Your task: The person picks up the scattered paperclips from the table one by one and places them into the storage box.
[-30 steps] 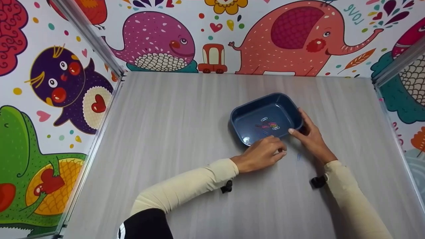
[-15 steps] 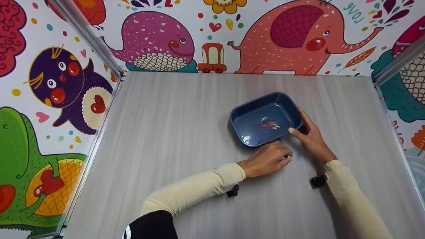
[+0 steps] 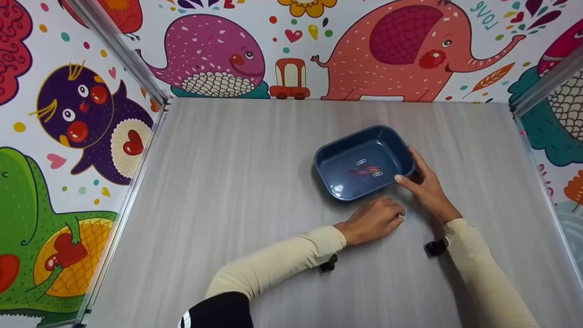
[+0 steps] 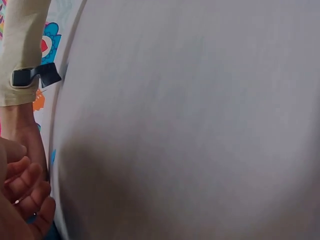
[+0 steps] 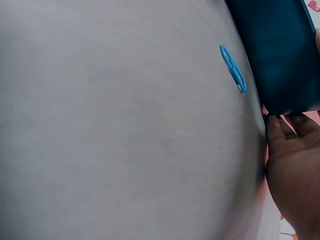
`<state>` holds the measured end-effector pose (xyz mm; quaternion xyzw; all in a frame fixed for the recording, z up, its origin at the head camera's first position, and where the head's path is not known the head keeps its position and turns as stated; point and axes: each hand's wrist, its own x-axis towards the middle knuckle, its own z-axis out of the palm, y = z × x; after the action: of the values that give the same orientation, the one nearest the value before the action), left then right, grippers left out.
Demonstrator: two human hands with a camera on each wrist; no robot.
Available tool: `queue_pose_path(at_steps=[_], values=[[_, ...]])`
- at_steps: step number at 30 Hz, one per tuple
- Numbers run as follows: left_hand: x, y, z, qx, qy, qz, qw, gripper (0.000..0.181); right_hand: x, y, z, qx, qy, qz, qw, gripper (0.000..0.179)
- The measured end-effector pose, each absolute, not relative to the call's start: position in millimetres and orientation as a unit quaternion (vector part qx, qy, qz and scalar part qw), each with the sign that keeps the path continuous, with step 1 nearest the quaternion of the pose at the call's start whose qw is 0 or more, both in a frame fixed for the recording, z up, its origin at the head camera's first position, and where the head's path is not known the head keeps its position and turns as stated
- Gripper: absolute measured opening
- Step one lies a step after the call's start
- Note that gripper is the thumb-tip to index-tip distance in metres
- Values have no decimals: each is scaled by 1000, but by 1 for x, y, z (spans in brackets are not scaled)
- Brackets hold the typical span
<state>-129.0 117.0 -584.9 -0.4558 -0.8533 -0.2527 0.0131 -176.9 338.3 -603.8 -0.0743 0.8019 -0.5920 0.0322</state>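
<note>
A dark blue rectangular dish (image 3: 334, 166) stands on the table with several coloured paper clips (image 3: 371, 170) on its bottom. My right hand (image 3: 427, 189) holds the dish by its near right corner, thumb on the rim and fingers along the outer side. A single blue paper clip (image 5: 233, 69) lies on the table close to the dish. In the head view, my left hand (image 3: 374, 219) is low over the table just in front of the dish, its fingertips right beside that clip. The left wrist view shows its fingers (image 4: 30, 187) loosely curled, with nothing seen between them.
The pale wood-grain table (image 3: 218, 182) is bordered by metal rails and walls printed with cartoon animals. A black camera mount (image 3: 436, 248) sits on the right wrist, and another mount (image 3: 328, 263) is under the left wrist.
My left hand has moved right and slightly nearer, from the dish's front edge to beside the loose blue paper clip. My right hand keeps its hold on the dish.
</note>
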Motion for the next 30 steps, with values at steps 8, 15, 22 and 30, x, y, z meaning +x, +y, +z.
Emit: queue_pose_path(at_steps=[8, 15, 22, 30], values=[[-128, 126, -594, -441, -874, -198, 50, 19, -177, 337, -604, -79, 804, -589, 28, 89], [-128, 134, -600, -425, -889, -158, 65, 21, -177, 338, -604, -76, 804, -589, 30, 89], [-127, 140, -603, -421, -894, -130, 81, 23, -177, 337, -604, -71, 796, -601, 32, 89], [-126, 147, -608, -409, -901, -99, 109, 27, -177, 338, -604, -74, 797, -598, 31, 89]])
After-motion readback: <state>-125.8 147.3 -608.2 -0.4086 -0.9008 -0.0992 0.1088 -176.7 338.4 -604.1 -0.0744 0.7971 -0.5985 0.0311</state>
